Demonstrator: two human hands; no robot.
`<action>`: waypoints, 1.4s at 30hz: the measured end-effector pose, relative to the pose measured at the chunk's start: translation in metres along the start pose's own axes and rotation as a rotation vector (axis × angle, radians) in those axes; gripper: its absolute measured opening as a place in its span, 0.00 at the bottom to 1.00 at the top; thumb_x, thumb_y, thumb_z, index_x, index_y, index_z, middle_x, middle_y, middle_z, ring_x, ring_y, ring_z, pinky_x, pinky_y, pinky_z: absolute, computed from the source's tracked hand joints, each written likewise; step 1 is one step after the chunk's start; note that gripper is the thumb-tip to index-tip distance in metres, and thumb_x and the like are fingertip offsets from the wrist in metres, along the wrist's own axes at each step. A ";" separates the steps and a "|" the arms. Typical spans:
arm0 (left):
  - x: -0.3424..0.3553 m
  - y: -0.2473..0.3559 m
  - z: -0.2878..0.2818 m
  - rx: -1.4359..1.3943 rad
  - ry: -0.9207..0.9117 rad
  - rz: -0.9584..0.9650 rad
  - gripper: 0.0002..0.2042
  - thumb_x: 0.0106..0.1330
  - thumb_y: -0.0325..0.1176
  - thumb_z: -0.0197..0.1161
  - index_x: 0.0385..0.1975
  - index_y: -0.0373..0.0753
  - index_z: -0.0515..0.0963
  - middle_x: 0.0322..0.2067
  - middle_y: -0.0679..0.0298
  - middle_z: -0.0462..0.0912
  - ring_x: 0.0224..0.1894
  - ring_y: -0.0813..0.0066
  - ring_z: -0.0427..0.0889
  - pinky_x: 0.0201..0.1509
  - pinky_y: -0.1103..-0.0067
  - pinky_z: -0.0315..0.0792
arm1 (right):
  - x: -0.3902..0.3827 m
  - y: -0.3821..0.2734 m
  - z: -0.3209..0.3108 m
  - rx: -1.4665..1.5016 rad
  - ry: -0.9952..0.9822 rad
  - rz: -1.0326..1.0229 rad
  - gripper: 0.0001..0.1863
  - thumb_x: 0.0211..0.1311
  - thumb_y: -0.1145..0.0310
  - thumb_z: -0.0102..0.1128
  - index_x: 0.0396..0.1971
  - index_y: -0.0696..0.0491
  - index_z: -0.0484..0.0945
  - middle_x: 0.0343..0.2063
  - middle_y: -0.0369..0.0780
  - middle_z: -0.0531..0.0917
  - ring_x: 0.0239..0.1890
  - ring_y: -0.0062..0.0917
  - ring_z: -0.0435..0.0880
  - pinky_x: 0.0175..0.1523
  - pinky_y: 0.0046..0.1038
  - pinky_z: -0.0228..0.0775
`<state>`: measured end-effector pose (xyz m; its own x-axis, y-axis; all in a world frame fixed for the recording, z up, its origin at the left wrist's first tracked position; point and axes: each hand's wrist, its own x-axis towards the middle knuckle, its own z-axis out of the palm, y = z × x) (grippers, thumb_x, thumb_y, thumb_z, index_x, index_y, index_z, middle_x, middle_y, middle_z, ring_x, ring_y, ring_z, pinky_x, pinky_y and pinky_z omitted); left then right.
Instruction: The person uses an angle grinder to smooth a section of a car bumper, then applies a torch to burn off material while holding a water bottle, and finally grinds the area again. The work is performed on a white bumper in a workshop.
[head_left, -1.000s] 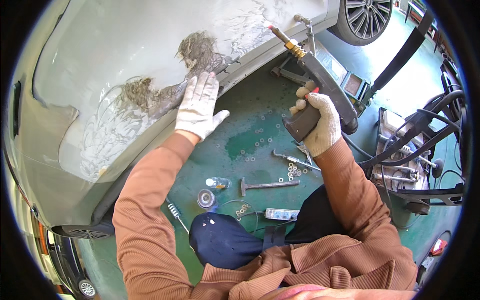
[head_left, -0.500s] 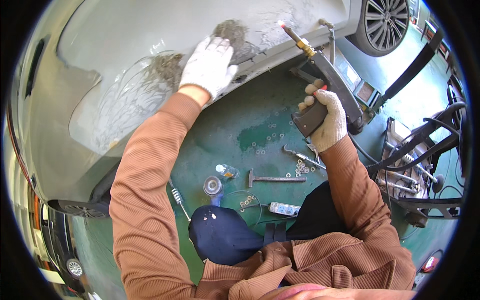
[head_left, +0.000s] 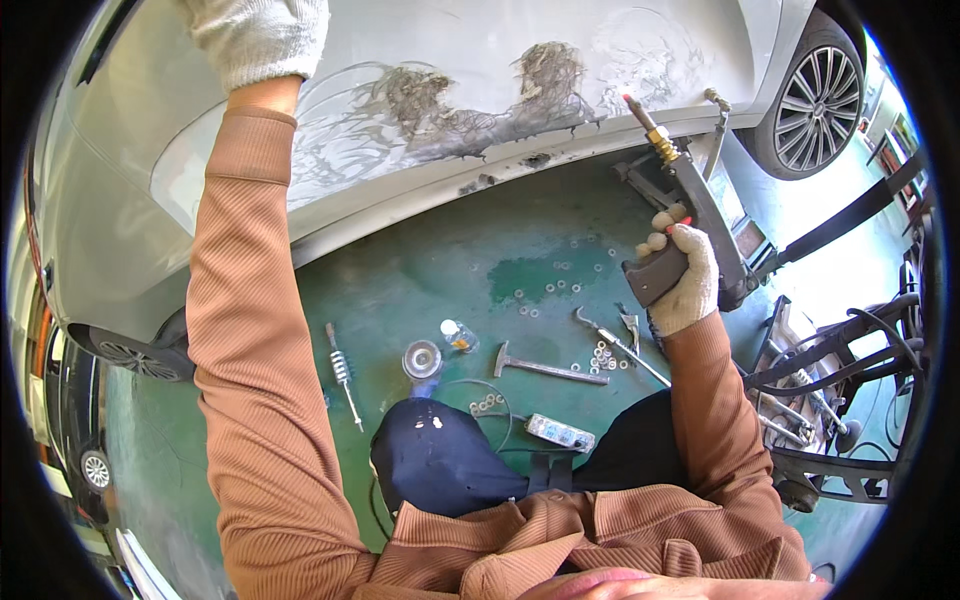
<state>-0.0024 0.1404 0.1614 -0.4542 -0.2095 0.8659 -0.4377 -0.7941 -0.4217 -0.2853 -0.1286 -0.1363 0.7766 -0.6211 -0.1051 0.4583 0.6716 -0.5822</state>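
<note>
My right hand point(head_left: 688, 285), in a pale knit glove, is wrapped round the dark pistol grip of a dent-pulling spot welder gun point(head_left: 708, 205). The gun points up and left, its brass collar and reddish tip beside the lower body panel of a silver car point(head_left: 450, 60). Rough, sanded grey-brown patches point(head_left: 550, 80) mark that panel. At the upper left my left hand point(head_left: 262, 38), gloved in white, is raised over the bodywork. The top rim cuts off its fingers, so whether it touches the panel or holds anything is hidden.
On the green floor lie a hammer point(head_left: 550, 366), an angle grinder point(head_left: 422, 362), a small bottle point(head_left: 459, 335), a power strip point(head_left: 560, 432), a slide puller point(head_left: 342, 372) and scattered washers point(head_left: 602, 357). A wheeled tool cart point(head_left: 800, 390) with cables stands at right.
My left hand has left the sanded patch and moved up and left to the rim of the view. The view has shifted; my right hand keeps its hold on the gun.
</note>
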 end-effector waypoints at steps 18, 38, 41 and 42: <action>-0.270 0.049 -0.123 -0.347 -0.831 -0.171 0.38 0.77 0.54 0.64 0.81 0.40 0.65 0.82 0.51 0.61 0.84 0.45 0.57 0.87 0.54 0.51 | 0.077 0.095 -0.058 -1.288 -0.228 0.507 0.14 0.59 0.62 0.76 0.32 0.60 0.89 0.25 0.41 0.89 0.25 0.28 0.88 0.32 0.29 0.79; -0.423 0.108 -0.558 -0.073 -1.448 -1.490 0.23 0.76 0.41 0.67 0.64 0.33 0.78 0.66 0.42 0.80 0.69 0.45 0.79 0.74 0.62 0.71 | 0.206 0.312 -0.108 -1.315 -0.154 0.597 0.19 0.68 0.66 0.69 0.55 0.59 0.85 0.34 0.44 0.89 0.27 0.31 0.89 0.31 0.34 0.84; -0.438 0.108 -0.518 -0.032 -1.699 -1.492 0.33 0.69 0.49 0.73 0.68 0.35 0.77 0.68 0.42 0.79 0.70 0.45 0.79 0.75 0.61 0.71 | 0.213 0.306 -0.132 -1.412 -0.095 0.410 0.24 0.66 0.68 0.66 0.63 0.51 0.86 0.38 0.45 0.90 0.35 0.30 0.90 0.38 0.32 0.85; -0.442 0.109 -0.500 -0.018 -1.797 -1.474 0.35 0.68 0.51 0.74 0.69 0.35 0.76 0.68 0.42 0.78 0.70 0.45 0.79 0.76 0.61 0.71 | 0.217 0.298 -0.141 -1.550 -0.146 0.337 0.25 0.66 0.67 0.66 0.63 0.52 0.86 0.41 0.46 0.91 0.37 0.30 0.91 0.42 0.33 0.85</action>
<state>-0.2380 0.4315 -0.4018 0.9528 0.1761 -0.2474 0.2804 -0.8229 0.4942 -0.0414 -0.1207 -0.4464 0.8221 -0.4320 -0.3709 -0.5282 -0.3354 -0.7800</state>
